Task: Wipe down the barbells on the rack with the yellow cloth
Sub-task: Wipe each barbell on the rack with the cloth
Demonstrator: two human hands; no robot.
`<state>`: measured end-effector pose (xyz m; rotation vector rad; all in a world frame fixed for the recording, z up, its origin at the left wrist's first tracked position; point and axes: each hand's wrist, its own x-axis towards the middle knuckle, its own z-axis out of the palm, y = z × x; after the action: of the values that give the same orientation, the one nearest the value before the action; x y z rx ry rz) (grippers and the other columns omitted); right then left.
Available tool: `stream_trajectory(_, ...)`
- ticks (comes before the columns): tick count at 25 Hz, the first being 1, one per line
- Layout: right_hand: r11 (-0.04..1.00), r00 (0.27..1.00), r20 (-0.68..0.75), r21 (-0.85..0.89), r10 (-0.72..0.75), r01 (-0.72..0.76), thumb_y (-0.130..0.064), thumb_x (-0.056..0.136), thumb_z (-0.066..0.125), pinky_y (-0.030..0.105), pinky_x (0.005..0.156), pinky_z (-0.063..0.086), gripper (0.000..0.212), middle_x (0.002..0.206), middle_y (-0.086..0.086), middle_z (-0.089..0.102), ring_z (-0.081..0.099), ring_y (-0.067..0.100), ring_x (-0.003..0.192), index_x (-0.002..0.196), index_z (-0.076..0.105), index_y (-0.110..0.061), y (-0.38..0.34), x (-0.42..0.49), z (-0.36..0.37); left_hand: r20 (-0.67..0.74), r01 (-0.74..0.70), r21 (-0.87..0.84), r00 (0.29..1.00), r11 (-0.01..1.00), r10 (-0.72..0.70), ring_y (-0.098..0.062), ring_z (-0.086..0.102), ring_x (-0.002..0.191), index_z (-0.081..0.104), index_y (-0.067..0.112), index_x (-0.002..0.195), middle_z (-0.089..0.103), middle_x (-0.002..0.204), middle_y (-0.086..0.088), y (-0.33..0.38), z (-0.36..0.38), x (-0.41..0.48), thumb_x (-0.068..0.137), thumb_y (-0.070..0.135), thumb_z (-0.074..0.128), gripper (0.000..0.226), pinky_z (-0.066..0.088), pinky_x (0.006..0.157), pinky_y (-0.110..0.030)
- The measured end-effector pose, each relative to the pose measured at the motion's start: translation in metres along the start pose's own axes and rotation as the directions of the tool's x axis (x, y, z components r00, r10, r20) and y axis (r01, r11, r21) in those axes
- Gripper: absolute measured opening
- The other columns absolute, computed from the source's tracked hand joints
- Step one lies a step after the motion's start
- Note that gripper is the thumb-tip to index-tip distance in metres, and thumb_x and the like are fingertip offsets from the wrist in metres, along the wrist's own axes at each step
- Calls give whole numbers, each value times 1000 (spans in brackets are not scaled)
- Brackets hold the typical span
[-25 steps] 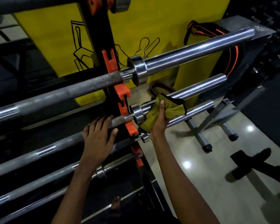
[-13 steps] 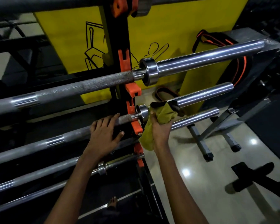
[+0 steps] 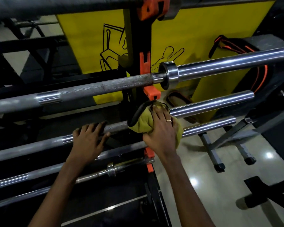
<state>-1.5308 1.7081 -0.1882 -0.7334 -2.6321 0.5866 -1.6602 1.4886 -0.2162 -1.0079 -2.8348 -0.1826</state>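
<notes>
Several steel barbells lie across a black rack upright [image 3: 134, 46] with orange hooks [image 3: 150, 93]. My right hand [image 3: 161, 133] presses the yellow cloth [image 3: 141, 123] over the collar of the middle barbell [image 3: 211, 103], fingers wrapped over the cloth. My left hand [image 3: 88, 140] rests on the knurled shaft of that same bar [image 3: 118, 127], left of the upright, fingers lying over it. The top barbell [image 3: 220, 65] runs above both hands. Lower bars [image 3: 39, 172] sit under my forearms.
A yellow wall panel [image 3: 179, 30] with black line drawings stands behind the rack. A black and orange strap [image 3: 259, 74] hangs at the right. A bench frame's legs [image 3: 216, 159] and a dark bench foot [image 3: 267, 192] stand on the shiny floor to the right.
My right hand has slid the cloth left along the sleeve onto the collar by the upright. The view has moved closer. My left hand stays on the shaft.
</notes>
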Motion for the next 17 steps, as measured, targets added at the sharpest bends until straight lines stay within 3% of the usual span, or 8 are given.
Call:
stream_trajectory(2, 999, 999, -36, 35, -36, 37, -35, 65, 68, 49, 112, 31, 74, 142, -6, 55, 40, 18, 141, 136, 55, -24, 11, -8, -6, -29, -7, -5, 1000, 1000, 7, -29, 56, 109, 51, 29, 136, 62, 122, -1, 1, 1, -2, 92, 56, 30, 55, 35, 90, -46)
stream_trajectory(5, 1000, 999, -31, 8, -29, 30, -37, 68, 66, 39, 112, 24, 62, 139, -5, 58, 40, 15, 140, 128, 61, -24, 5, -19, -3, -42, -14, -39, 999, 999, 12, -26, 56, 109, 51, 29, 136, 61, 122, 1, -3, 4, -2, 93, 55, 31, 54, 33, 91, -43)
stream_trajectory(9, 992, 998, 15, -111, 56, -54, -41, 69, 60, 48, 111, 25, 58, 135, 4, 61, 49, 24, 133, 122, 63, -16, -48, -10, 12, 9, -34, -128, 999, 991, 35, -27, 55, 115, 51, 27, 137, 60, 126, -1, -22, -2, -9, 91, 56, 29, 59, 33, 97, -45)
stream_trajectory(12, 992, 999, 33, -120, 31, -27, -40, 73, 64, 51, 109, 29, 62, 132, 3, 62, 54, 27, 126, 129, 58, -16, -69, -28, 24, 0, 2, -144, 1000, 990, -2, -28, 54, 115, 51, 30, 136, 61, 123, -1, -61, -11, -24, 90, 58, 26, 60, 32, 99, -50)
stream_trajectory(15, 996, 999, 31, -89, -16, 19, -41, 68, 65, 57, 113, 26, 80, 144, 6, 53, 44, 26, 138, 141, 50, -12, -83, -35, 47, -22, -38, -115, 999, 993, 36, -29, 56, 110, 51, 27, 136, 62, 120, -2, -83, -14, -36, 92, 54, 29, 56, 36, 94, -50)
stream_trajectory(17, 998, 998, 34, -13, 54, -54, -44, 69, 61, 58, 112, 22, 76, 143, 5, 53, 40, 26, 140, 138, 52, -13, -96, -19, 56, -26, -68, -88, 997, 994, 66, -29, 55, 109, 51, 24, 136, 62, 121, -2, -83, -11, -35, 92, 51, 32, 55, 36, 91, -48)
